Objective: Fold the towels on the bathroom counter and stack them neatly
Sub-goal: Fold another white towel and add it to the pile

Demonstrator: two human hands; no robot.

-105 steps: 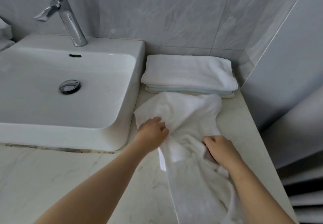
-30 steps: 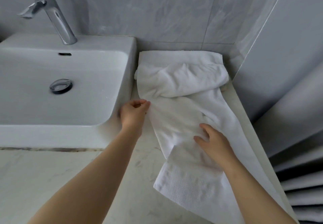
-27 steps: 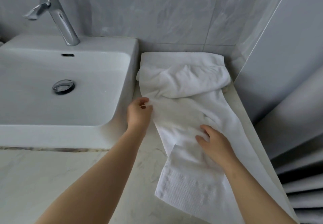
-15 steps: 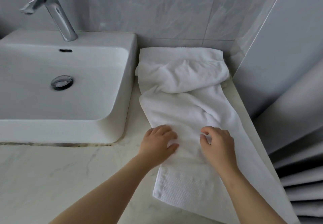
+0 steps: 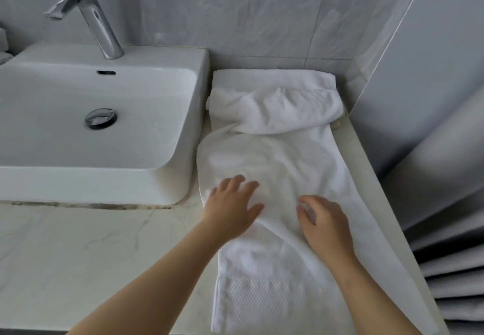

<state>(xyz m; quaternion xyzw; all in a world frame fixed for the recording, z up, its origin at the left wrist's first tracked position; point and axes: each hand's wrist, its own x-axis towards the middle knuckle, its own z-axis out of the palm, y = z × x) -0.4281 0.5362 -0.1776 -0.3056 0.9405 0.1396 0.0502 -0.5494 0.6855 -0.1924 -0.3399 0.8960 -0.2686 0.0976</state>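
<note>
white towel spread lengthwise on counter, far end rumpled over folded towel stack

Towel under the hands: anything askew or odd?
Yes. The white towel lies slanted on the counter, its far end bunched in wrinkles over the folded stack by the wall, not flat. The left hand and right hand rest on its middle. Dark grime also lines the seam under the sink.

Bathroom, vanity corner. Fittings: white ceramic basin with pop-up drain plug; chrome mixer tap; pale marble-look worktop; grey marbled wall tiles to back and side. Linen: white towels on the worktop beside the basin. Right edge: grey pleated curtain.
</note>
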